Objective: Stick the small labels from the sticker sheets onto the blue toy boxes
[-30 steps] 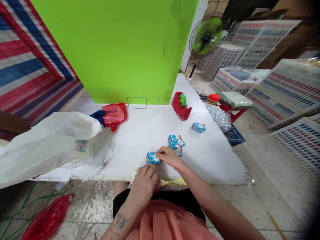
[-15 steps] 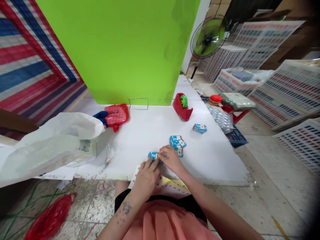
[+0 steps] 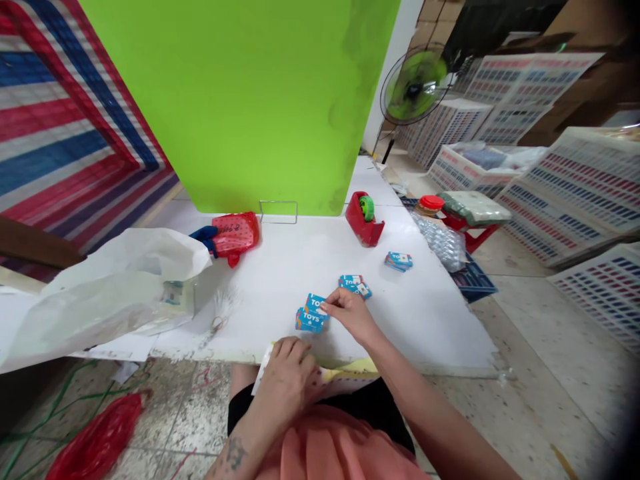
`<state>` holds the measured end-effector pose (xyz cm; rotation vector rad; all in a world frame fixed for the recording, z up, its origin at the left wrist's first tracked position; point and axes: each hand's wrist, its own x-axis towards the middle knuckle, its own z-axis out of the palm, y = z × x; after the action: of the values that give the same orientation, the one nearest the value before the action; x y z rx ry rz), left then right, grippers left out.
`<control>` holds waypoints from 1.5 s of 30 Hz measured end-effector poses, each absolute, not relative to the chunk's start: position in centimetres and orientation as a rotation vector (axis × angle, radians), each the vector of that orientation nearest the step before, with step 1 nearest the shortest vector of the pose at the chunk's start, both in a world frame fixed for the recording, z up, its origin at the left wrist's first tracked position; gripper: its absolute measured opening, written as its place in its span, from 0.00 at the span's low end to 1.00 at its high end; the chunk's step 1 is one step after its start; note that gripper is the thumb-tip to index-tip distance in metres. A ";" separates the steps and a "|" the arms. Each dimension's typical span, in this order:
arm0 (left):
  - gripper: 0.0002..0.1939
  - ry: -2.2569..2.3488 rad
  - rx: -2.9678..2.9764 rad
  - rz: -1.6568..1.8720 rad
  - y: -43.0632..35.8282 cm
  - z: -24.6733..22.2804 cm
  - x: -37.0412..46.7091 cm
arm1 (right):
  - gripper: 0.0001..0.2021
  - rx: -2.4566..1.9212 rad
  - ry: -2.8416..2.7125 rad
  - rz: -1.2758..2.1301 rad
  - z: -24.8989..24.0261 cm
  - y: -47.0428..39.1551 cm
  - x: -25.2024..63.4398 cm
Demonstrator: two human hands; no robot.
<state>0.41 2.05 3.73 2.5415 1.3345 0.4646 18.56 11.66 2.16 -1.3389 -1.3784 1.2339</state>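
Between the thumb and fingers of my right hand (image 3: pixel 347 312) is a blue card (image 3: pixel 315 304) printed with white letters. It overlaps a small stack of blue cards marked TOYS (image 3: pixel 309 320) near the table's front edge. My left hand (image 3: pixel 289 367) lies lower, at that edge, its fingers curled over a white and yellow sheet with dark dots (image 3: pixel 263 373) on my lap. The thumb's grip is partly hidden. Just beyond my right hand is a loose pile of the same cards (image 3: pixel 354 285). Another small card stack (image 3: pixel 399 260) sits farther right.
A red tape dispenser (image 3: pixel 364 220) stands at the back right, before a green panel (image 3: pixel 240 107). On the left are a red pouch (image 3: pixel 236 233) and a large white bag (image 3: pixel 115 287). White crates (image 3: pixel 575 187) and a fan (image 3: pixel 415 87) stand beyond the table.
My left hand has come off the front card stack and drawn back to the dotted sheet. My right hand now holds a card at the stack's upper edge; the pile beyond it looks smaller.
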 end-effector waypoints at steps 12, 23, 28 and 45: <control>0.03 1.346 2.656 0.479 2.6 2.9 0.7 | 0.05 -1.368 -1.487 1.173 1.1 11.2 17.6; 0.05 1.348 2.695 0.419 4.5 1.7 0.9 | 0.03 -1.416 -1.651 0.828 1.3 11.0 17.5; 0.05 1.360 2.689 0.408 4.7 2.2 0.9 | 0.08 -1.366 -1.461 0.952 1.4 12.2 19.7; 0.06 1.438 2.324 0.367 3.0 2.9 1.4 | 0.10 -1.454 -2.056 0.533 3.9 8.0 25.2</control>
<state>1.42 3.01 2.90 2.3243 1.4383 0.3666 25.15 8.02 3.88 -1.4539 -2.0563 0.5329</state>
